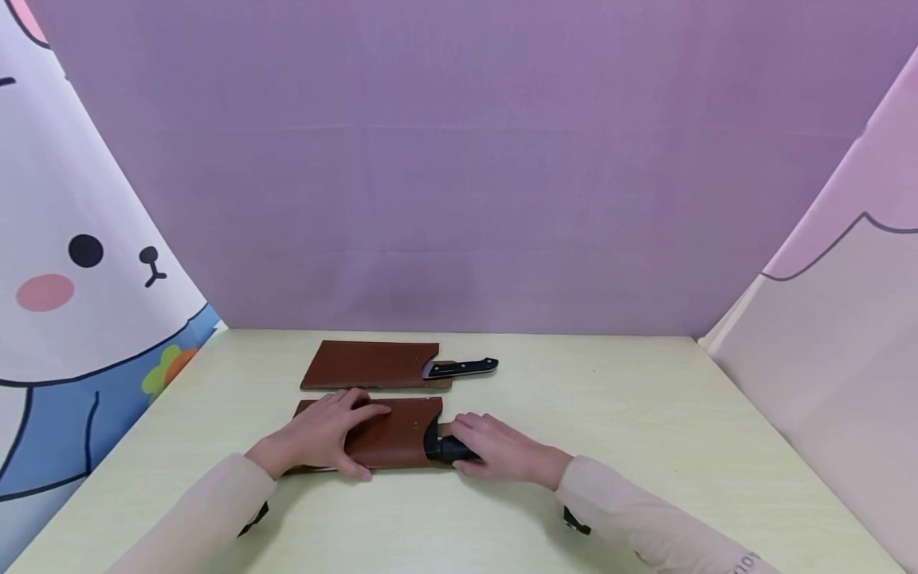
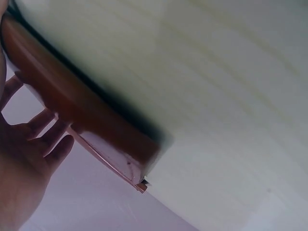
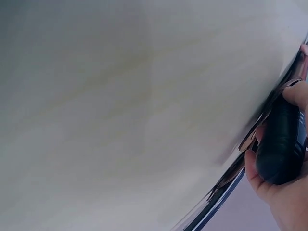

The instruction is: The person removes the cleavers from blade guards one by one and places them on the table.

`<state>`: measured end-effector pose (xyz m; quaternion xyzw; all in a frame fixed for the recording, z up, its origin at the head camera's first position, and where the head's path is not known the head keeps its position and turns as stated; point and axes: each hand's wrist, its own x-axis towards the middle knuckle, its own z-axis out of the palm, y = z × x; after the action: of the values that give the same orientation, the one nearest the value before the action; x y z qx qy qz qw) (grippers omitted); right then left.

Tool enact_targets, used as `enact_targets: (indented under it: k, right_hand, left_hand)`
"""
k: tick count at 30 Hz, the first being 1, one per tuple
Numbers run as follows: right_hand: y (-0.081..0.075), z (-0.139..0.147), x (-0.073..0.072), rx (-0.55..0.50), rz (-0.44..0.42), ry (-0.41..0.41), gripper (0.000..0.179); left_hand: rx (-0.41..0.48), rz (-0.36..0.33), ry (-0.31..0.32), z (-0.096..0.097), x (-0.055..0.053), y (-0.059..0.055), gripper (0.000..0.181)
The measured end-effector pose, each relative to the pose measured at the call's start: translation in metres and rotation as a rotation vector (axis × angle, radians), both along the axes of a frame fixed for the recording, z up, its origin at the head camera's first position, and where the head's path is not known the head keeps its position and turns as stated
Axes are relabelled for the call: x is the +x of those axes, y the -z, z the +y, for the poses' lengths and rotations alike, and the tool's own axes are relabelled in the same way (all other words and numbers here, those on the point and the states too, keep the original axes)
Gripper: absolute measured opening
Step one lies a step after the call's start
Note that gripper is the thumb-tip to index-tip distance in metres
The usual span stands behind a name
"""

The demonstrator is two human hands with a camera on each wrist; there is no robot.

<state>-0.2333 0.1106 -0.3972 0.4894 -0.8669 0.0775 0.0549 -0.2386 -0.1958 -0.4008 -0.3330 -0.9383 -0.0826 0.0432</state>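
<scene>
A brown sheath (image 1: 405,434) lies on the table, a black handle (image 1: 448,449) sticking out of its notched right end. My left hand (image 1: 326,430) rests spread across the left part of this sheath, thumb at the near edge. In the left wrist view its fingers (image 2: 57,127) touch the sheath's edge. My right hand (image 1: 502,450) grips the handle; the right wrist view shows the thick, rounded black handle (image 3: 279,144) against the palm. Whatever blade belongs to it is hidden in the sheath.
Behind, a second brown sheath (image 1: 369,365) lies parallel, with a slimmer black knife handle (image 1: 466,367) with rivets jutting out to the right. The pale wooden table (image 1: 645,399) ends at a purple backdrop (image 1: 459,175). Printed panels stand on both sides.
</scene>
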Motion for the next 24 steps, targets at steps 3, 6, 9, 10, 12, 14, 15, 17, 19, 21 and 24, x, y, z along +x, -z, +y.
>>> enact_targets:
  k: [3, 6, 9, 10, 12, 14, 15, 17, 19, 21, 24]
  right_hand:
    - [-0.0005, 0.0004, 0.0010, 0.002, -0.001, 0.002, 0.038]
    - [-0.0008, 0.0010, 0.0021, 0.001, -0.003, 0.004, 0.038]
    - [-0.0013, 0.0012, 0.0034, 0.001, 0.001, 0.006, 0.038]
    - [-0.0015, 0.0012, 0.0038, 0.001, 0.005, 0.007, 0.037]
    - [-0.0012, 0.0013, 0.0042, -0.002, 0.011, 0.007, 0.037]
    - [-0.0009, 0.0015, 0.0045, -0.004, 0.023, 0.008, 0.037]
    - [-0.0009, 0.0017, 0.0046, -0.005, 0.032, 0.008, 0.036]
    - [-0.0006, 0.0024, 0.0046, -0.011, 0.047, 0.008, 0.035]
    - [-0.0013, 0.0030, 0.0052, -0.020, 0.060, 0.008, 0.033]
    - [-0.0019, 0.0038, 0.0052, -0.033, 0.070, 0.007, 0.031]
    - [-0.0032, 0.0048, 0.0053, -0.047, 0.085, 0.008, 0.030]
  left_hand:
    - [-0.002, 0.007, 0.000, 0.0004, 0.0013, -0.0011, 0.092]
    - [-0.003, 0.022, 0.004, 0.0010, 0.0022, -0.0016, 0.092]
    - [-0.006, 0.043, 0.008, 0.0013, 0.0027, -0.0017, 0.092]
    - [-0.007, 0.049, 0.010, 0.0013, 0.0029, -0.0017, 0.092]
    - [-0.005, 0.059, 0.013, 0.0014, 0.0032, -0.0017, 0.092]
    - [-0.005, 0.069, 0.011, 0.0015, 0.0036, -0.0020, 0.094]
    - [-0.006, 0.072, 0.008, 0.0014, 0.0038, -0.0022, 0.094]
    - [-0.010, 0.075, -0.001, 0.0014, 0.0042, -0.0031, 0.097]
    - [-0.017, 0.083, -0.011, 0.0017, 0.0047, -0.0044, 0.100]
    - [-0.026, 0.096, -0.018, 0.0021, 0.0049, -0.0062, 0.103]
    - [-0.035, 0.113, -0.025, 0.0030, 0.0055, -0.0093, 0.107]
